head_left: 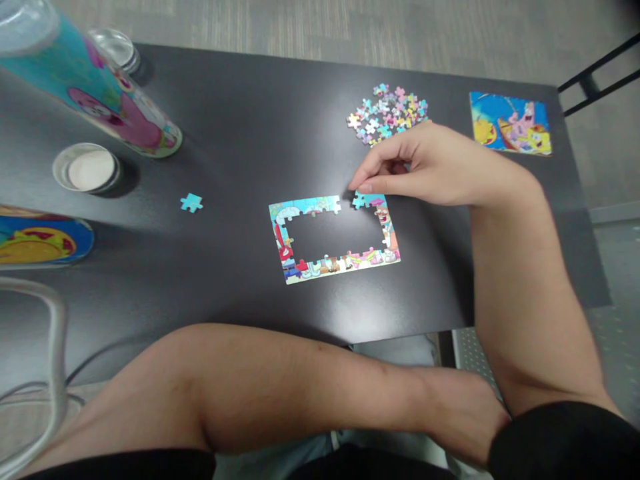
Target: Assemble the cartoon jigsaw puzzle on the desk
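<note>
My right hand (pixel 400 167) hovers over the upper right of a rectangular jigsaw border (pixel 340 265), thumb and fingers pinched together. Its fingertips are beside a gap in the border's top edge, next to a teal puzzle piece (pixel 359 200); whatever lies between them is hidden. The border's inside shows bare dark table. My left forearm (pixel 300 387) crosses in front of my body, and the left hand (pixel 463 403) rests below the right elbow with its fingers hidden. A single blue puzzle piece (pixel 191 203) lies apart on the left.
A heap of loose puzzle pieces (pixel 390 113) lies behind my right hand. A cartoon picture card (pixel 511 124) is at the table's right end. On the left are a tall cartoon tube (pixel 115 100), two round metal lids (pixel 87 169), another cartoon-printed item (pixel 45 237) and a grey curved bar (pixel 57 347).
</note>
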A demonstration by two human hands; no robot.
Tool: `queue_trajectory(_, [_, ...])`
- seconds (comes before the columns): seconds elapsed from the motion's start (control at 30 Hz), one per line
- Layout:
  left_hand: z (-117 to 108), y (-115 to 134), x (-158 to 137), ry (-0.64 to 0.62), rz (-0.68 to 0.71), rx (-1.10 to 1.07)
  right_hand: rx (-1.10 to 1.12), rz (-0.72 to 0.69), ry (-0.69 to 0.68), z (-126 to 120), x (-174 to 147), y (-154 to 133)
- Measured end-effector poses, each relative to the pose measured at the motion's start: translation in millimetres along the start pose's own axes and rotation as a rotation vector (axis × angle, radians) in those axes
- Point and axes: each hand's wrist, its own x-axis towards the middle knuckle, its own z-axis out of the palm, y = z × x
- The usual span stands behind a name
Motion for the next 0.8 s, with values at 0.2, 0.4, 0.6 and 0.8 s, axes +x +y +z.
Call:
queue_trajectory(0.2, [2.4, 2.4, -0.8, 0.013, -0.028, 0.004, -0.028, -0.007, -0.011, -0.4, 2.2, 2.1])
queue_trajectory(0.4, [-1.7, 4.5, -4.2, 0.034, -0.02, 0.107, -0.133, 0.015, 0.022, -1.2, 0.6, -3.2])
queue_trajectory(0.6, [0.8, 4.4, -2.8, 0.072, -0.014, 0.175, -0.135, 0.028, 0.006, -2.4, 3.1, 1.2])
queue_trajectory(0.8, [6.2, 4.9, -1.2, 0.087, -0.006, 0.183, -0.128, 0.022, 0.013, -2.7, 2.3, 1.5])
